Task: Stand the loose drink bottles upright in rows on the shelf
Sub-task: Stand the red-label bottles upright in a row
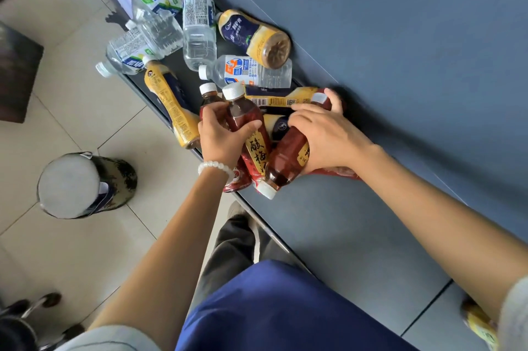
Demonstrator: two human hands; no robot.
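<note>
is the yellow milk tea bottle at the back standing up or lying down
Lying down. The yellow milk tea bottle rests on its side on the shelf, its round base facing the camera.

I have 1 view only, from the head camera, looking steeply down and forward along the dark grey-blue flat shelf surface [328, 222]. It sits close, at arm's reach: both bare forearms run in from the bottom edge. The wide lens bends the shelf edge, and the beige tiled floor [71, 250] fills the left side.
</note>
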